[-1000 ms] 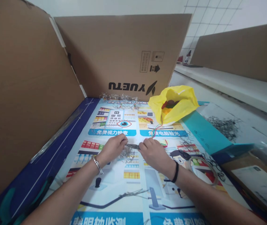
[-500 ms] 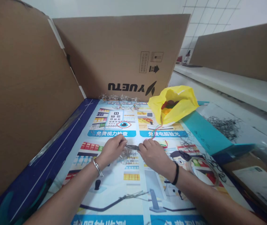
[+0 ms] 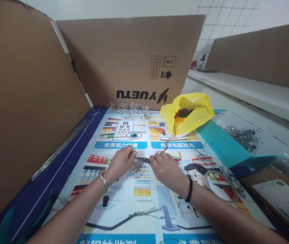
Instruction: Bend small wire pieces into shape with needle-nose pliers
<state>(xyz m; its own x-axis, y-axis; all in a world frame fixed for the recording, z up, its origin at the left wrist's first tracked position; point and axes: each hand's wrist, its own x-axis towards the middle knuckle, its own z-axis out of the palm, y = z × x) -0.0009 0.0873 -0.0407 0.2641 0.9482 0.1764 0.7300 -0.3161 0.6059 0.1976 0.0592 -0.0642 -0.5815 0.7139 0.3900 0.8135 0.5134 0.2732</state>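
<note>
My right hand (image 3: 168, 169) is closed around a pair of dark needle-nose pliers (image 3: 143, 159). The jaws point left, and their tip meets the fingertips of my left hand (image 3: 123, 162). Those fingers are pinched together, and whatever small piece they grip is too fine to make out. Just below the pliers lies a loose tangle of thin silvery wire (image 3: 137, 171) on the printed poster (image 3: 124, 210). Red, green and yellow threads (image 3: 168, 144) run from behind my right hand to a yellow bag (image 3: 197, 115).
Cardboard panels stand at the left (image 3: 27, 101) and back (image 3: 124, 61). A wire heap (image 3: 131, 107) lies along the back. A tape roll (image 3: 220, 186) and black wire loops (image 3: 238, 189) are by my right forearm. Blurred teal handles (image 3: 4, 223) show lower left.
Both hands stay in nearly the same place, with the pliers still between them. The view has shifted very slightly.
</note>
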